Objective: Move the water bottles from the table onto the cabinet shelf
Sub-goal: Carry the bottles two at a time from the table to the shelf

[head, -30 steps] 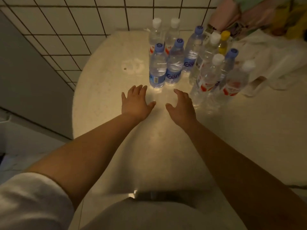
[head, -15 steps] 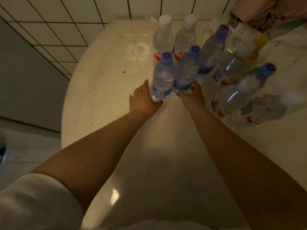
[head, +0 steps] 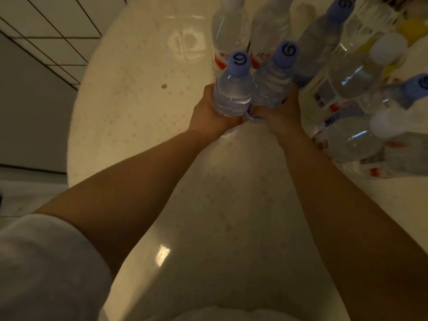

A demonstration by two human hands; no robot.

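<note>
Several clear water bottles stand in a cluster on the pale round table (head: 139, 117). My left hand (head: 209, 114) grips the lower body of the front-left blue-capped bottle (head: 232, 93). Beside it, my right hand (head: 280, 112) grips the front-right blue-capped bottle (head: 272, 84). Both bottles stand upright and touch each other. Two white-capped bottles with red labels (head: 229, 31) stand right behind them. The cabinet shelf is out of view.
More bottles crowd the right side: another blue-capped bottle (head: 319, 40), white-capped bottles (head: 356, 72), and a yellow-capped one (head: 410, 31). A tiled wall (head: 46, 31) rises at the far left. The table's rounded edge falls to the floor at left.
Both hands went from hovering open in front of the bottles to closing round the two front blue-capped bottles. The camera has leaned in over the table.
</note>
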